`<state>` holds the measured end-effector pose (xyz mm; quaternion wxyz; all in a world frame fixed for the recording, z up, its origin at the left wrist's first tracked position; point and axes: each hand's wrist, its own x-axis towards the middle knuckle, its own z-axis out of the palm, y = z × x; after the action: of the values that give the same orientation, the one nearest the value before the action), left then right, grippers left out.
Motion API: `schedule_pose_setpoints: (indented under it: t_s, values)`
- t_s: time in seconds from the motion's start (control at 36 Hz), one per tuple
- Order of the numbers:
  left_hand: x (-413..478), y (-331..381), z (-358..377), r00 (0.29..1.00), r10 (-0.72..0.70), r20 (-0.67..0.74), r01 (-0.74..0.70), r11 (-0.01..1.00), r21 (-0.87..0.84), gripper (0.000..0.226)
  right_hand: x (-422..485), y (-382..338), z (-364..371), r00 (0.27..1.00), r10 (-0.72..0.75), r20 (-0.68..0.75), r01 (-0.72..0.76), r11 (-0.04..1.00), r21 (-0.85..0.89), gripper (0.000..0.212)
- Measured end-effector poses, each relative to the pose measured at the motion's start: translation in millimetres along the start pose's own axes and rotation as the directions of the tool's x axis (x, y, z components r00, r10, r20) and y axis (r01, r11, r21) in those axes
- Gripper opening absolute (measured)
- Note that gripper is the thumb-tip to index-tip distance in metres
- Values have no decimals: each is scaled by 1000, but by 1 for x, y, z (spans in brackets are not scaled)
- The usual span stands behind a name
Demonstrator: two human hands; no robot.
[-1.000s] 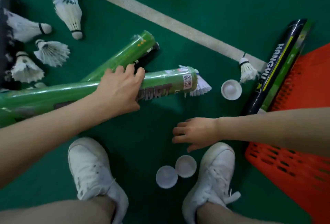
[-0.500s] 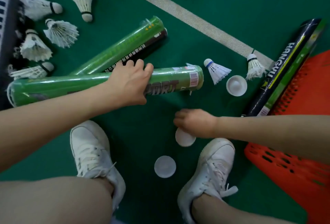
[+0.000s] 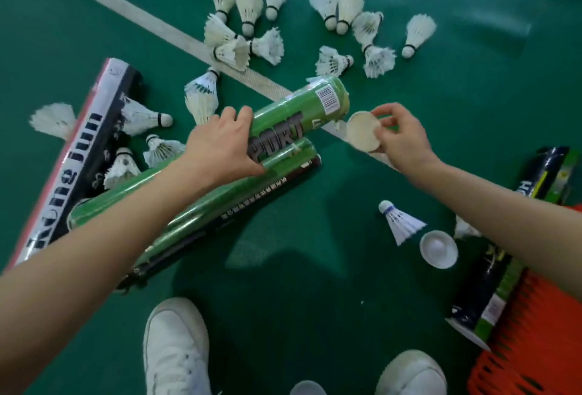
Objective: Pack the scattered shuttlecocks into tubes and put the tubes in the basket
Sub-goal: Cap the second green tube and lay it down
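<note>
Left hand [image 3: 220,148] grips green tube [image 3: 293,120]; right hand [image 3: 401,139] pinches white cap [image 3: 362,134] beside its mouth. Tilted cap may jam or slip off.

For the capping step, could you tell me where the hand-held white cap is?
Head view, right of centre: the right hand pinches the white cap just beside the barcode end of the green tube.

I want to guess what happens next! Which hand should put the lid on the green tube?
The right hand. It pinches the white lid just beside the end of the green tube, while the left hand grips that tube, probably steadying it.
</note>
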<state>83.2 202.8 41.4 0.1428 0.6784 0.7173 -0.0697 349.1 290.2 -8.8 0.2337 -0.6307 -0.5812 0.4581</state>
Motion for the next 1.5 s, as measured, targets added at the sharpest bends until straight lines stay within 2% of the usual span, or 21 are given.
schedule_pose_setpoints:
  t_s: [0.08,0.17,0.25,0.39,0.5,0.61,0.72,0.86,1.0,1.11,1.31,1.42,1.5]
  values:
    - [4,-6,-2,1000,-18,-17,18,1000,-23,88,24,-29,3,994,88,-67,-70,970,233,42]
    - [5,-8,-1,1000,-11,-24,10,999,-41,90,39,-57,12,984,172,-42,-138,894,427,28]
    - [5,-7,0,999,17,-42,-19,998,-52,91,46,-74,24,972,233,21,-213,843,494,28]
    - [5,-6,4,993,55,-101,-67,990,-121,90,43,-80,38,978,130,162,-191,868,458,36]
    - [6,-10,6,992,40,-122,-61,983,-174,94,46,-79,36,987,-11,162,-47,936,349,67]
    - [11,-12,4,988,24,-156,-55,979,-197,90,48,-79,34,987,-109,116,58,926,374,52]
    - [15,-13,1,979,-4,-202,-43,973,-227,87,57,-79,32,982,-83,169,17,933,360,46]
    - [18,-14,-1,976,-10,-218,-44,969,-242,87,56,-81,30,976,-94,196,-46,792,609,42]
    - [20,-19,2,980,-26,-198,-19,976,-219,89,55,-90,31,975,-185,121,105,867,487,39]
    - [19,-21,4,983,-14,-184,-25,977,-210,92,52,-91,34,953,-209,218,132,937,324,39]
    - [13,-19,5,993,-1,-119,-33,960,-279,96,47,-87,37,935,-237,265,141,931,337,36]
    - [14,-19,1,992,10,-130,-47,958,-284,95,43,-84,37,933,-231,274,131,932,339,37]
    - [13,-18,1,989,9,-145,-51,955,-291,95,41,-87,35,915,-269,302,167,931,324,49]
